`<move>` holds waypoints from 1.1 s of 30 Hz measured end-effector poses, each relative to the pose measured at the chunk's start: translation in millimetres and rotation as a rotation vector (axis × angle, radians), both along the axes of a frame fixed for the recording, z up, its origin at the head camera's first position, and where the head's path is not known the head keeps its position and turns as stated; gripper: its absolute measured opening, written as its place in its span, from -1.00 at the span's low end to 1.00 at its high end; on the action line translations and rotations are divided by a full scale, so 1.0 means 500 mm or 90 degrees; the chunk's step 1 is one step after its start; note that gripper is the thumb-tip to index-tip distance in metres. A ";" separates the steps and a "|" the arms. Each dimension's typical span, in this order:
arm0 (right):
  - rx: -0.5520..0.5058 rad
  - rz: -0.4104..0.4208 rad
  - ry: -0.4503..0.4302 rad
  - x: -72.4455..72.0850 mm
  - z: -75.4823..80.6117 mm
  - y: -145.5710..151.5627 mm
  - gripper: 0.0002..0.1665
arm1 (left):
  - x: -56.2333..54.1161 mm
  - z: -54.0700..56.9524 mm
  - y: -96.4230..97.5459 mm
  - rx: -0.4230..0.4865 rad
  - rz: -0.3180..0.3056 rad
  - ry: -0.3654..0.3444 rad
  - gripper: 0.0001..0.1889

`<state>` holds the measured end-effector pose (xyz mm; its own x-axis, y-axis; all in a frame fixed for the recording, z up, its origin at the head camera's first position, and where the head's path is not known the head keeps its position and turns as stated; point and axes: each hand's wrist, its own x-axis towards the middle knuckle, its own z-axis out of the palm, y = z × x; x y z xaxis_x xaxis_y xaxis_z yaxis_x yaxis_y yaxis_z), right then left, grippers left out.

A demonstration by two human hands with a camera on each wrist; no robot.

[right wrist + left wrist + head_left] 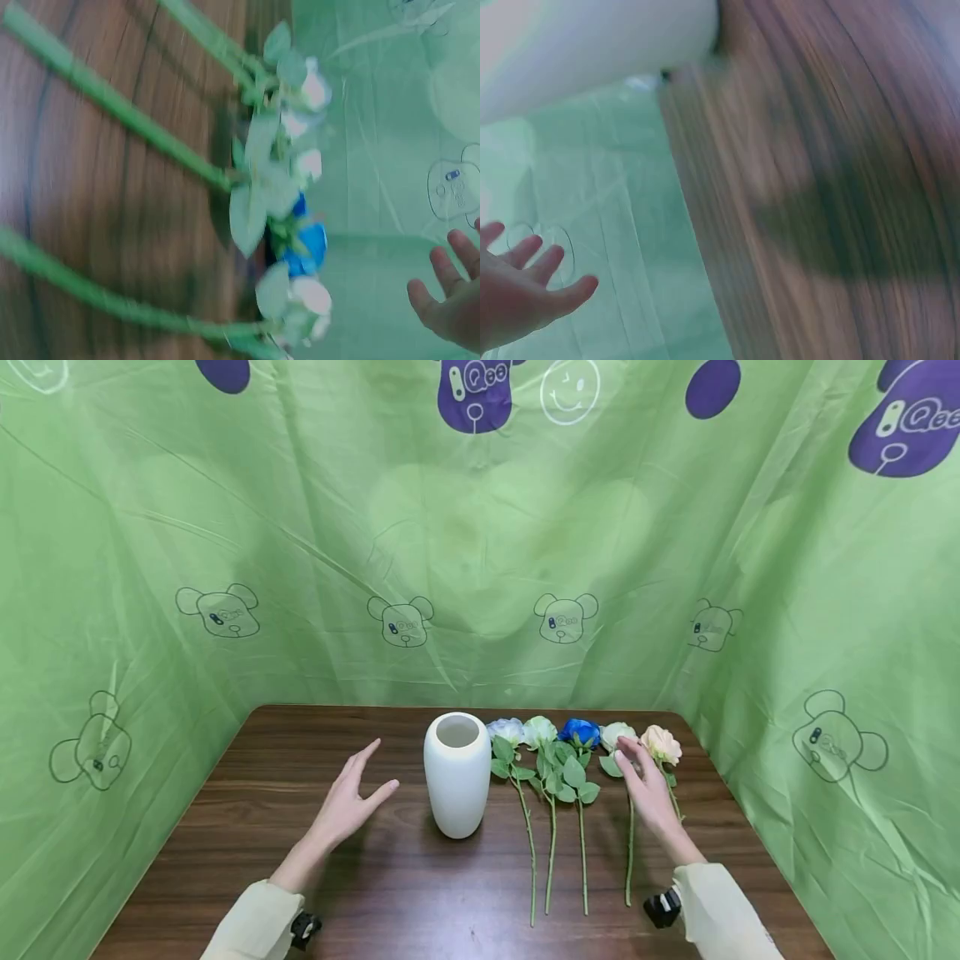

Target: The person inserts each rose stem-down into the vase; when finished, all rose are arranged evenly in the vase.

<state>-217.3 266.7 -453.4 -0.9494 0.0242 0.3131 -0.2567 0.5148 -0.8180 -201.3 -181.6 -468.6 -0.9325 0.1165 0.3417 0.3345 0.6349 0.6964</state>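
Note:
A tall white vase (457, 785) stands upright on the table, its round mouth facing up. To its left my left hand (347, 800) hovers with fingers extended and thumb apart, holding nothing. My right hand (647, 783) is over the right-hand flowers, fingers spread, overlapping a white rose (617, 735) in the head view. Beside that lies a peach rose (662, 744). Further left in the row are a blue rose (580, 732), a pale green rose (539, 732) and a pale lilac rose (506, 731), stems toward me. The right wrist view shows the blue rose (306, 251) among leaves.
The dark wooden table (360, 893) ends at the back against a green curtain (480, 660) printed with bear outlines. More curtain hangs close along both sides. A black wrist strap sits at each sleeve, the right one (663, 908) near the stem ends.

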 end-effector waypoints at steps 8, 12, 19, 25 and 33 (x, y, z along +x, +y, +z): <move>-0.256 0.043 -0.081 -0.037 -0.151 -0.029 -0.51 | 0.014 0.012 0.066 0.271 -0.062 -0.181 -0.24; -0.309 0.064 -0.146 -0.051 -0.226 -0.058 -0.51 | 0.016 0.018 0.100 0.342 -0.055 -0.273 -0.21; -0.283 0.075 -0.267 -0.015 -0.199 -0.137 -0.47 | 0.014 0.028 0.134 0.376 -0.036 -0.356 -0.13; -0.233 0.049 -0.331 -0.001 -0.147 -0.185 -0.49 | 0.011 0.029 0.138 0.379 -0.026 -0.372 -0.19; -0.075 0.031 -0.282 -0.018 -0.168 -0.208 -0.55 | 0.012 0.029 0.140 0.375 -0.029 -0.380 -0.26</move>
<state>-226.1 162.8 -537.6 -0.9920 -0.0133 -0.1252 0.1090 0.4071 -0.9069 -195.1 -111.8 -453.9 -0.9747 0.1154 -0.1915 -0.1796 0.1060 0.9780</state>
